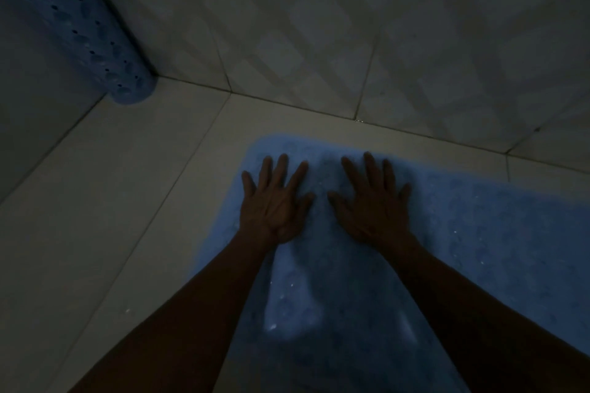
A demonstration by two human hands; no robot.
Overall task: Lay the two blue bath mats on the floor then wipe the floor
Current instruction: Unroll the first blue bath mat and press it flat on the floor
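Left hand [274,201] and right hand [373,204] press flat, fingers spread, gripping nothing, on the blue mat [479,217]; uneven pushing could ridge it; the rolled mat [127,86] beyond it stands unlaid.

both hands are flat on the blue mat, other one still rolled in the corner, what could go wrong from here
1. The room is very dim, so creases in the flat mat under the left hand and right hand could go unseen.
2. Bright specks on the mat look like water; a wet tile floor might let it slide.
3. The rolled mat leans upright in the corner and could topple.
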